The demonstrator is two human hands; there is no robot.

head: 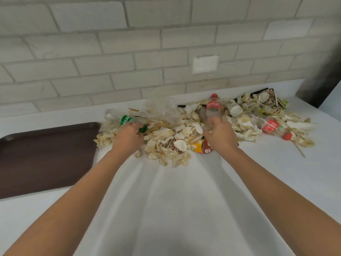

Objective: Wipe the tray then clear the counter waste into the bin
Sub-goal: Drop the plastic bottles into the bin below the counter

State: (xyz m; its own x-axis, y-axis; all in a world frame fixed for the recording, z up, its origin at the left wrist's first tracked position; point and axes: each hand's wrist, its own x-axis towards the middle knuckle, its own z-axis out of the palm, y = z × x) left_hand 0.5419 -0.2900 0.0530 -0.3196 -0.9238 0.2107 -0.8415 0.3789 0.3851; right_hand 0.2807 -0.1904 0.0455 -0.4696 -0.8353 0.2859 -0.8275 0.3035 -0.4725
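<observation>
Tray (46, 159): near left on the worktop (184, 200), bare; wiping looks done.
Waste (184, 130): still heaped far centre to right.
Left hand (127, 137): fingers curled on the lying green bottle (125, 120).
Right hand (220, 133): fingers clamped on the upright red bottle (213, 109).
Left to do: all the clearing, it seems.

- The dark brown plastic tray (46, 159) at nine o'clock runs off my left edge.
- My left hand (127, 137) covers the neck of the clear green-labelled bottle (125, 120). Its fingers are out of sight, so I can't confirm a grip.
- My right hand (220, 134) wraps and hides the base of the clear red-labelled bottle (213, 108).
- At one o'clock, a black opening (258, 91) is mostly buried under scraps.
- At three o'clock, a blurred dark shape (324, 80) is cut by the edge, and I can't identify it.
</observation>
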